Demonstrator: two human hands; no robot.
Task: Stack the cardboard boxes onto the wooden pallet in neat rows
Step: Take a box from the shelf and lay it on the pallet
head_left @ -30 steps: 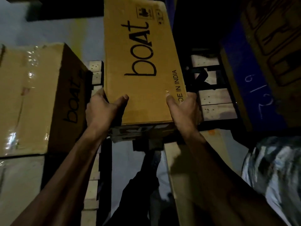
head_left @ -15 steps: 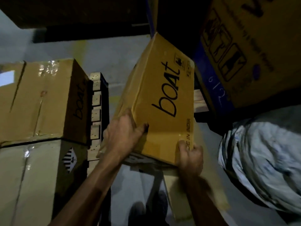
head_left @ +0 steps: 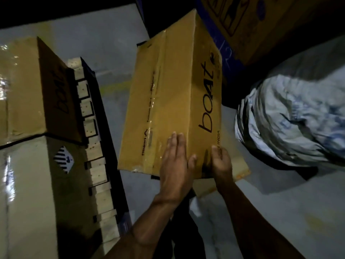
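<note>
I hold a brown cardboard box [head_left: 168,101] printed "boAt" in the air at the middle of the view, tilted, its taped top face turned toward me. My left hand [head_left: 175,161] lies flat on its near top face with the fingers spread over the near corner. My right hand [head_left: 221,161] grips the near right edge on the printed side. To the left stands the wooden pallet [head_left: 95,165], its pale slats showing along the edge, with two stacked boxes on it: a brown "boAt" box [head_left: 24,86] above a paler box [head_left: 28,193] with a striped diamond label.
A person in a white and blue patterned garment [head_left: 291,120] stands close on the right. More printed cartons [head_left: 252,17] rise at the upper right above a blue surface. Grey floor [head_left: 110,62] lies between the pallet and the held box. My legs show below.
The box has rolled so that its taped face now faces me and the printed side faces right. My left hand has shifted from the left side onto the top face. The view swung left.
</note>
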